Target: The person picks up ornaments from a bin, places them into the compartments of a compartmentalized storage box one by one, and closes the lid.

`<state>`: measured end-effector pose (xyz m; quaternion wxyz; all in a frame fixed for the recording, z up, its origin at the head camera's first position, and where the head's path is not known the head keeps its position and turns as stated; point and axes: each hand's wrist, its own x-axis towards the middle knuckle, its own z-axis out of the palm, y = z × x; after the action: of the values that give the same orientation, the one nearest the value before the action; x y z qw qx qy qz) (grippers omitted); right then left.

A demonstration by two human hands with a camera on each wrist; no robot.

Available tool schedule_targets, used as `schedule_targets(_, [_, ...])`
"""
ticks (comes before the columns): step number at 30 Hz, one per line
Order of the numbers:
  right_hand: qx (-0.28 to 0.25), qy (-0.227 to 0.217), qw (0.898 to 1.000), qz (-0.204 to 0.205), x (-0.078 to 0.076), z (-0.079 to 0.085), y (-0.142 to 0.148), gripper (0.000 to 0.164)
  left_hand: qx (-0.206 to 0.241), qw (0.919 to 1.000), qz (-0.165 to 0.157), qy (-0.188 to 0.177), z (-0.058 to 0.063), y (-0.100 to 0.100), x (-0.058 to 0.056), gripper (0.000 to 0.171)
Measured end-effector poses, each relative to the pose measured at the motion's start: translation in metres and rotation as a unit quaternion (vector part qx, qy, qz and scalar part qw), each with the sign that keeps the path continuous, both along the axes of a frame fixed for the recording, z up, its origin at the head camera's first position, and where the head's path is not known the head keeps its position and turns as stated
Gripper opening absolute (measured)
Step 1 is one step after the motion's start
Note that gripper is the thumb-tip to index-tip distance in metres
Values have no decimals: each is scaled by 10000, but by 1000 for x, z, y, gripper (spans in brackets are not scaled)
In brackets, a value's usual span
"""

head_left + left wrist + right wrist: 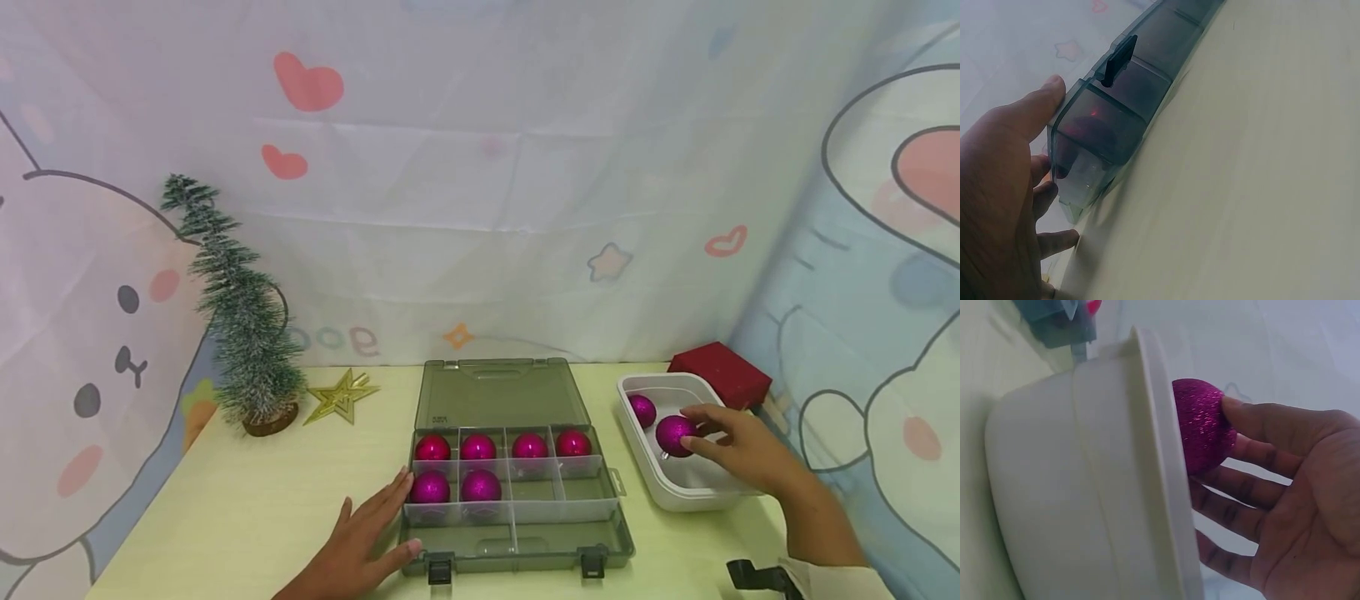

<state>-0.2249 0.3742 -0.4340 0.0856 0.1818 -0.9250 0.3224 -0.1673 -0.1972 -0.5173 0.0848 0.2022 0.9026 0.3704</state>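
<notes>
A glittery magenta Christmas ball point(676, 436) is pinched between the thumb and fingers of my right hand point(738, 442). It is at the white plastic tub point(678, 499), level with the rim in the right wrist view, where the ball point(1200, 425) shows beyond the tub wall. Another magenta ball point(642, 411) lies inside the tub. My left hand point(363, 537) rests with spread fingers against the left side of the grey divided box point(555, 542), thumb at its front corner. Shiny balls point(530, 445) fill the back row; two glittery balls point(481, 486) sit in the middle row's left compartments.
The box's lid point(501, 396) lies open toward the back. Left of it stand a small frosted artificial tree point(251, 333) and a gold star point(342, 397). A dark red box point(720, 375) is behind the tub. Printed cloth point(487, 192) hangs behind the table.
</notes>
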Motion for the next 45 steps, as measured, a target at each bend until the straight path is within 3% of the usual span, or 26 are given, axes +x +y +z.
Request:
schedule_targets(9, [-225,350,9991,-95,10,14,-24,46,-63,9999,13,145,-2,1,1,83])
schedule_targets(18, [-815,844,9919,483,10,9,-57,45,-13,10000,-22,84,-1,1,1,83])
schedule_targets(23, [-1180,627,9890,637,13,5,-81,45,3,10000,22,92,0,0,2,83])
schedule_targets(29, [-1724,75,9827,671,19,-8,-108,44,-3,9999,55,98,4,1,4,82])
schedule_targets(33, [-1957,-7,9788,613,23,-19,-126,43,-20,10000,58,77,4,2,4,83])
schedule_targets(40, [-2143,227,9750,538,26,-39,-153,41,-8,10000,27,61,3,3,3,83])
schedule_targets(45, [-1774,682,9805,499,26,-54,-166,44,-52,10000,28,48,-1,-1,0,83])
